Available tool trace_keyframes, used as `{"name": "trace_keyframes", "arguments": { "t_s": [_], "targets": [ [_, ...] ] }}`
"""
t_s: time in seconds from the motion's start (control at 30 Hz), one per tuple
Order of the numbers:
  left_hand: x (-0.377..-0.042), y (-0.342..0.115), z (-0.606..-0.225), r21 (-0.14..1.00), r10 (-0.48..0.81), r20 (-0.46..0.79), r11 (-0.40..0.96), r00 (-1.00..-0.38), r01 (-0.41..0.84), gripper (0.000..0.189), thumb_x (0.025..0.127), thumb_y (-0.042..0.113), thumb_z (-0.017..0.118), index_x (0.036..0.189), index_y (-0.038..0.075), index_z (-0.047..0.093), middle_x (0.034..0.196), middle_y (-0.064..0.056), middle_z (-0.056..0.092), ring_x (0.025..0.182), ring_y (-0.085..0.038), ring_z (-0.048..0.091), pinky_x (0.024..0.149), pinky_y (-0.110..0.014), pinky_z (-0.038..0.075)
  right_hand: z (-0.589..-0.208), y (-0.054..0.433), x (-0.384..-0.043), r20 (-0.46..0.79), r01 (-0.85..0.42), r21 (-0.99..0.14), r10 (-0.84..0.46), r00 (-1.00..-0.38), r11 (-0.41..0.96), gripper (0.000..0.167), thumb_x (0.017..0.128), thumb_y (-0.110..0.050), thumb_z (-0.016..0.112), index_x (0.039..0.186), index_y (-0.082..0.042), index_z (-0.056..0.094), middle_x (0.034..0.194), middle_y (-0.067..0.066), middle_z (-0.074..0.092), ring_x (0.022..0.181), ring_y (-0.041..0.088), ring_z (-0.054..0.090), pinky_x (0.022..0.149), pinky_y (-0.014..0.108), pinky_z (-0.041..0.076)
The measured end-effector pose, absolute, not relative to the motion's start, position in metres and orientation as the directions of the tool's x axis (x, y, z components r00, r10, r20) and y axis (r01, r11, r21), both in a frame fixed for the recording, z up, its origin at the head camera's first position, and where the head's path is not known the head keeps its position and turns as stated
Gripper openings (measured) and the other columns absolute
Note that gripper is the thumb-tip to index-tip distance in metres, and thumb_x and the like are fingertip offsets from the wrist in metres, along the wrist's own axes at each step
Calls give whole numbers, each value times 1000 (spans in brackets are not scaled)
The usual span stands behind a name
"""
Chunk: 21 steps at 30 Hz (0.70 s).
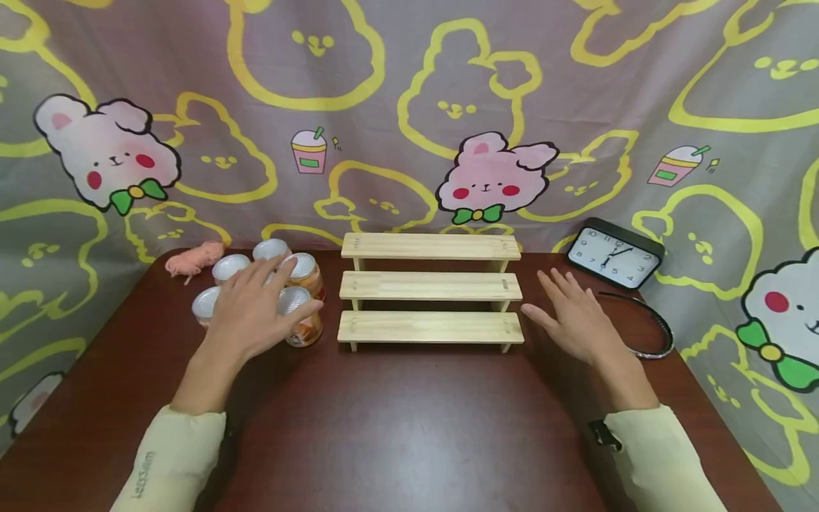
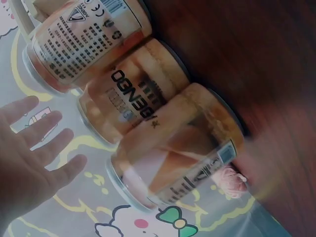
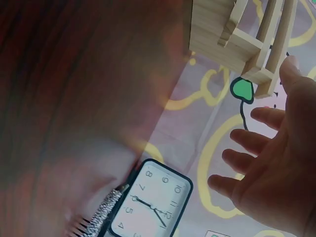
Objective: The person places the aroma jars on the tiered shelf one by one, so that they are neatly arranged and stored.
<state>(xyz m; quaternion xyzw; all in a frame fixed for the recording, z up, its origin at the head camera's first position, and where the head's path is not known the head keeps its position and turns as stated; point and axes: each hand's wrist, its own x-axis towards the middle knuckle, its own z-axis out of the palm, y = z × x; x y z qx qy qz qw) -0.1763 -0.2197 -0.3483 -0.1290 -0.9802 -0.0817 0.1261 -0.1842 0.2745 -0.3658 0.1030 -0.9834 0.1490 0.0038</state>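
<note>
From where I stood, nothing had yet gone onto the three-step wooden rack (image 1: 430, 288), which sat at about twelve o'clock on the dark table (image 1: 409, 427); all three of its shelves were bare. The cans (image 1: 301, 295), five or so with silver tops and orange labels, were bunched together upright at roughly ten o'clock, just beside the rack's left end. The person's left hand (image 1: 252, 313) was spread over that bunch with its fingers straight and relaxed, hovering on or just above the lids; I could not tell whether it touched them, and it gripped none. In the left wrist view the same fingers looked splayed and apart from the cans' sides. The right hand (image 1: 572, 316) hung flat and open at about two o'clock, just off the rack's right end, holding nothing; the right wrist view showed its fingers stretched out near the wooden frame. A pink tuft of yarn (image 1: 195, 257) lay beyond the cans, a black clock (image 1: 616, 254) leaned against the cartoon-rabbit backdrop (image 1: 409, 107) at about one o'clock, and a black headband (image 1: 646, 334) curved beside it. By my judgement the work stood at its very start: every can was left to be picked up and set on a shelf.
</note>
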Motion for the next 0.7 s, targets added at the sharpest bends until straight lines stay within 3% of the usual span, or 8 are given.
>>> {"name": "trace_keyframes", "arguments": {
  "t_s": [0.2, 0.33, 0.53, 0.7],
  "targets": [
    [-172, -228, -352, 136, 279, 365, 928, -888, 348, 87, 83, 64, 72, 142, 1, 56, 142, -25, 53, 128, -47, 47, 102, -66, 37, -370, 274, -182, 25, -210, -394, -218, -976, 895, 82, 103, -57, 48, 158, 1, 27, 162, 29, 21, 151, 46, 11, 115, 68, 16],
    [-172, -232, -356, 130, 321, 412, 906, -853, 404, 84, 75, 58, 82, 131, -1, 62, 133, -23, 59, 125, -44, 50, 100, -63, 40, -373, 275, -181, 29, -213, -442, -223, -974, 872, 81, 103, -54, 50, 157, 3, 29, 160, 29, 27, 149, 46, 20, 114, 66, 23],
    [-174, -236, -359, 122, 362, 419, 886, -833, 447, 85, 71, 62, 84, 126, 1, 64, 126, -21, 63, 121, -40, 52, 95, -63, 42, -380, 279, -179, 47, -194, -505, -198, -979, 841, 76, 102, -51, 57, 152, 4, 39, 152, 28, 41, 141, 46, 35, 111, 63, 30],
    [-174, -237, -359, 142, 368, 380, 884, -849, 446, 84, 71, 60, 85, 128, 2, 64, 121, -19, 67, 121, -41, 51, 97, -63, 39, -383, 280, -177, 31, -169, -581, -185, -982, 796, 73, 98, -47, 66, 148, 2, 46, 148, 24, 49, 136, 43, 45, 107, 61, 38]
  ]
}}
